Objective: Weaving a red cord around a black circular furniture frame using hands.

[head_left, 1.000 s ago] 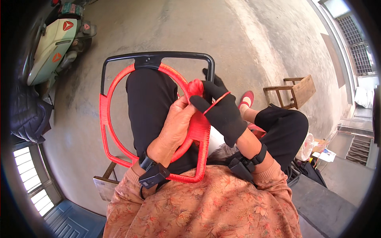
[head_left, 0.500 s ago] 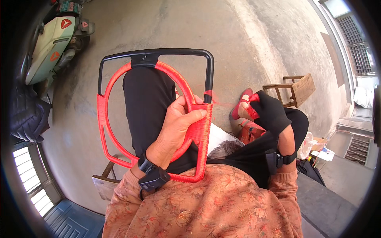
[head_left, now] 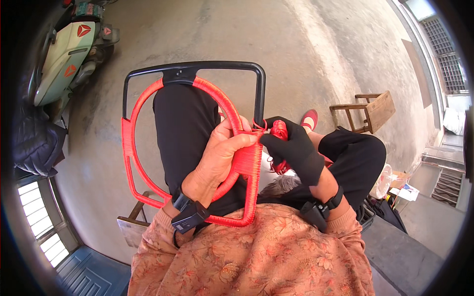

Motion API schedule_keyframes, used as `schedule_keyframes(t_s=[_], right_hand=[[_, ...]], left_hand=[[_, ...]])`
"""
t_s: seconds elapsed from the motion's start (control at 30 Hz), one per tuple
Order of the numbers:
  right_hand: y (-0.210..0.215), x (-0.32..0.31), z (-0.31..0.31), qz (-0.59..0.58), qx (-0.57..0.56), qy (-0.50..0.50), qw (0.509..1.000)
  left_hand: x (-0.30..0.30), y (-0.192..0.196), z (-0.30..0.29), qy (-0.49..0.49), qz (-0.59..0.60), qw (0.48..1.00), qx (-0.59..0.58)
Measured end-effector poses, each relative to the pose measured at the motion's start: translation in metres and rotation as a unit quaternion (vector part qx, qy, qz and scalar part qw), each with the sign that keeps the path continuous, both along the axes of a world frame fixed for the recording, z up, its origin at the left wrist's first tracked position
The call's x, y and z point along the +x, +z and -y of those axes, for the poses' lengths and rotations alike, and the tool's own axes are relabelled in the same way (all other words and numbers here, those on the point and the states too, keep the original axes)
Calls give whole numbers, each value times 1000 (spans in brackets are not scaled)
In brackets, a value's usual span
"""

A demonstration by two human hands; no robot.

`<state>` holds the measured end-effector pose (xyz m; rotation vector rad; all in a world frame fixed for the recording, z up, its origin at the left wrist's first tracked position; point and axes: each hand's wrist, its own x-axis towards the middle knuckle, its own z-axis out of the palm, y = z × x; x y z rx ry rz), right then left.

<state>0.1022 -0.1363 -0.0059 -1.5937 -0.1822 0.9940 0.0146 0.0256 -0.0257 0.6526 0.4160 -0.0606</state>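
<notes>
Across my lap lies a black metal frame, rectangular with rounded corners and a ring inside it. Red cord wrapping covers the ring and the frame's lower part, while the upper bar is bare black. My left hand, bare, is closed around the wrapped joint on the right side, thumb pressed on top. My right hand, in a black glove, is closed around a bundle of red cord beside that joint. A loop of cord circles the black bar just above the wrapping.
A small wooden stool stands at the right, and another stool is partly visible at the lower left. A scooter is at the upper left. Bags and papers lie at the right beside a grey ledge.
My right hand has come left with the cord bundle, from beside my right knee up to the wrapped joint. My left hand and the frame have stayed in place.
</notes>
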Motion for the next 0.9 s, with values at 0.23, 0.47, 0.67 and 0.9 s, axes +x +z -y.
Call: schedule_keyframes(t_s=[0.23, 0.47, 0.67, 0.9], right_hand=[[-3, 8, 27, -105, -9, 1, 994], [-12, 2, 27, -251, 256, -285, 889], [-41, 16, 15, -286, 505, -122, 805], [-43, 49, 56, 76, -117, -97, 985]], left_hand=[[0, 6, 7, 51, -26, 998, 24], [-2, 6, 4, -5, -16, 1000, 9], [-1, 10, 4, -10, -13, 999, -49], [4, 7, -1, -17, -17, 1000, -5]])
